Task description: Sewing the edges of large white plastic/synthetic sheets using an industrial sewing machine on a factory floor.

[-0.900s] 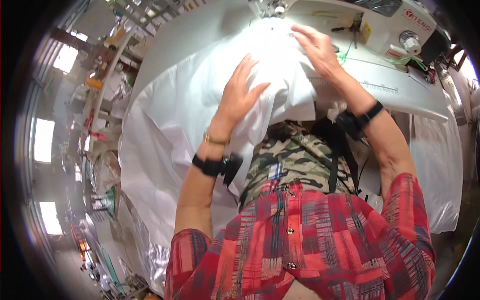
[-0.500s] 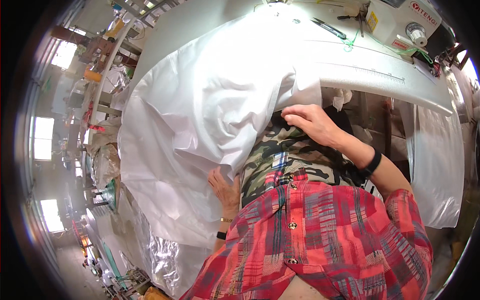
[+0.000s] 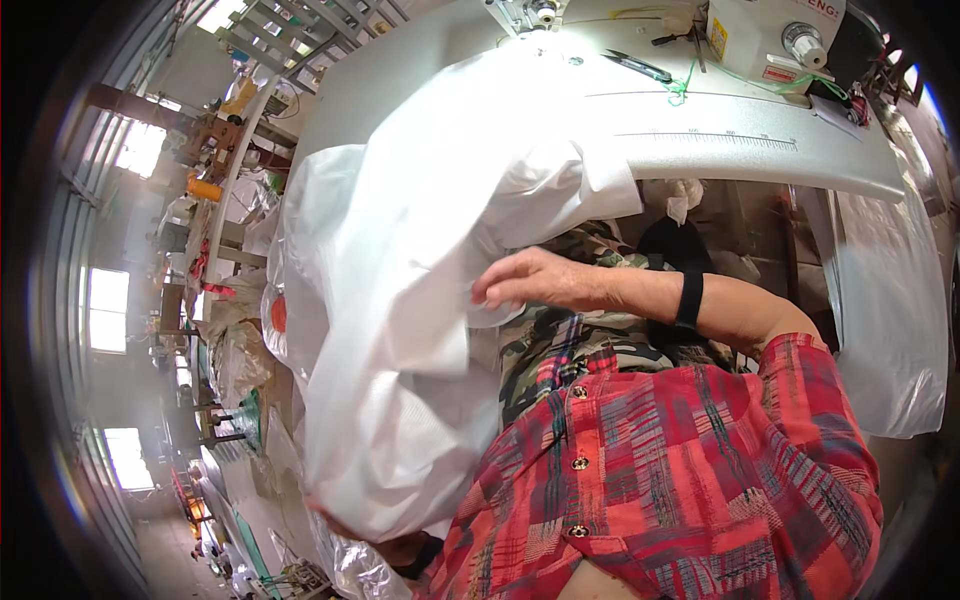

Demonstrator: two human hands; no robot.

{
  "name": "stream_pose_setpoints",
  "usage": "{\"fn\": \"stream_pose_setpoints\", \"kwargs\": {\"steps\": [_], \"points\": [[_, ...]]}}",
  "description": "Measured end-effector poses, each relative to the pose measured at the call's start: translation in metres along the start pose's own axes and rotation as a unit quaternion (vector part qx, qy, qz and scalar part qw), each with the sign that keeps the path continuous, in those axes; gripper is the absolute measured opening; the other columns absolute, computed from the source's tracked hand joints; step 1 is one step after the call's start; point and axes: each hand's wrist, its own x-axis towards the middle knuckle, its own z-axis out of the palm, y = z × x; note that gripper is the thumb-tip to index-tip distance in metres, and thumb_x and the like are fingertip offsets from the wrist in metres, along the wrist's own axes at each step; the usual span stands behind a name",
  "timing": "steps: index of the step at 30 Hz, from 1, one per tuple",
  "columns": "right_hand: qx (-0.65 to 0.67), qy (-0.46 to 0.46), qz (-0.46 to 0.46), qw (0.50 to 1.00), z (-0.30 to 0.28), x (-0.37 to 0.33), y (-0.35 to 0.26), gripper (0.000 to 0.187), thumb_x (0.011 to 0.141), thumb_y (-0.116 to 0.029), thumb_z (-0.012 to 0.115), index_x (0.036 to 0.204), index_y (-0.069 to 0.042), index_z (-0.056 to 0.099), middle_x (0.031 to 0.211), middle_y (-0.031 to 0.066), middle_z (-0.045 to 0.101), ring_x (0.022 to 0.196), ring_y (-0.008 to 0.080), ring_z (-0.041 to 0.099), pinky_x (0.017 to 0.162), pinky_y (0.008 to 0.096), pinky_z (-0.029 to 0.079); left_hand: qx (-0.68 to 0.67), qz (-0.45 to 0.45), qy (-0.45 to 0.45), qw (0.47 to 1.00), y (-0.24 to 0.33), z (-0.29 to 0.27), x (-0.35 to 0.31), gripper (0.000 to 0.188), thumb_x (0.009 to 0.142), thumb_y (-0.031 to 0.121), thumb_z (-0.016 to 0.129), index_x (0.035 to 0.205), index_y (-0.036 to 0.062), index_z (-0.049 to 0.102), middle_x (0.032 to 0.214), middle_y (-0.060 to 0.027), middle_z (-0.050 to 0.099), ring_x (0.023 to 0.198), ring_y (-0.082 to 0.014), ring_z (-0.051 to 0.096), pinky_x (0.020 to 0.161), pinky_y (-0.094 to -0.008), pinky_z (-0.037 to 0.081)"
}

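A large, crumpled white sheet [image 3: 400, 290], with a slight sheen, spreads from the bright lamp spot on the sewing machine table down past my lap on the left. At its near edge my left hand [image 3: 335, 524] is mostly covered by the sheet, and its fingers are hidden. Over my lap, my right hand [image 3: 535, 280] reaches left, its thumb and fingers bent together at a fold of the sheet. Beyond the sheet's far end, the machine's needle area [image 3: 540, 15] shows under the light.
The pale table [image 3: 740, 145] carries a printed ruler scale. Thread snips [image 3: 640, 66] with green thread lie at the back, near the machine head [image 3: 765, 40]. Clear plastic sheeting [image 3: 890, 310] hangs at the right. A rack with cluttered items [image 3: 235, 190] stands at the left.
My right hand has moved left and down to the sheet. My left hand has moved left and nearer, going under the sheet, whose near part is lifted and bunched.
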Motion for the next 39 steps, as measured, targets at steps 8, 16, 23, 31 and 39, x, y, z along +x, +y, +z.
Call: {"fn": "stream_pose_setpoints", "kwargs": {"steps": [8, 16, 23, 31, 39], "points": [[0.062, -0.033, 0.001, 0.998, 0.020, -0.012, -0.014, 0.059, 0.093, -0.038, 0.065, 0.134, 0.001, 0.048, 0.114, 0.0081, 0.061, 0.103, 0.0131, 0.058, 0.080, 0.0257, 0.048, -0.146, 0.122, -0.016, 0.982, 0.050, -0.015, 0.028, 0.081, 0.079, 0.037, 0.077, 0.140, -0.0005, 0.041, 0.134, -0.0215, 0.051, 0.119, -0.0313, 0.056, 0.101, -0.0424, 0.048], [0.198, -0.003, 0.072, 0.977, 0.020, 0.014, -0.018, 0.050, 0.094, -0.041, 0.063, 0.124, -0.002, 0.055, 0.115, 0.0083, 0.063, 0.103, 0.0159, 0.060, 0.088, 0.0371, 0.049, -0.096, 0.177, 0.001, 0.979, 0.058, -0.048, 0.021, 0.080, 0.085, 0.036, 0.072, 0.144, -0.0012, 0.034, 0.140, -0.0251, 0.045, 0.125, -0.0372, 0.052, 0.102, -0.0475, 0.048], [0.170, -0.030, 0.088, 0.981, 0.045, -0.010, -0.013, 0.034, 0.095, -0.034, 0.061, 0.097, -0.001, 0.068, 0.090, 0.0051, 0.071, 0.082, 0.0148, 0.066, 0.078, 0.0307, 0.051, -0.057, 0.318, 0.037, 0.945, 0.083, -0.034, 0.076, 0.050, 0.094, 0.026, 0.063, 0.134, -0.0012, 0.050, 0.129, -0.0230, 0.057, 0.110, -0.0314, 0.061, 0.088, -0.0421, 0.054], [-0.021, -0.012, -0.132, 0.991, 0.072, -0.061, -0.054, 0.036, 0.094, -0.025, 0.054, 0.079, 0.004, 0.068, 0.071, 0.0092, 0.068, 0.064, 0.0125, 0.059, 0.063, 0.0321, 0.048, 0.051, 0.139, -0.433, 0.889, -0.017, 0.064, 0.100, 0.016, 0.083, 0.008, 0.066, 0.095, -0.0020, 0.067, 0.082, -0.0162, 0.067, 0.076, -0.0268, 0.064, 0.072, -0.0320, 0.048], [-0.306, 0.017, -0.143, 0.941, 0.096, -0.057, -0.049, 0.021, 0.094, -0.018, 0.053, 0.098, 0.003, 0.053, 0.076, 0.0222, 0.064, 0.074, 0.0451, 0.062, 0.068, 0.0498, 0.050, -0.418, 0.141, -0.459, 0.771, 0.195, 0.043, 0.125, 0.026, 0.086, 0.020, 0.073, 0.096, -0.0031, 0.069, 0.085, -0.0123, 0.070, 0.085, -0.0165, 0.068, 0.078, -0.0303, 0.052]]}}
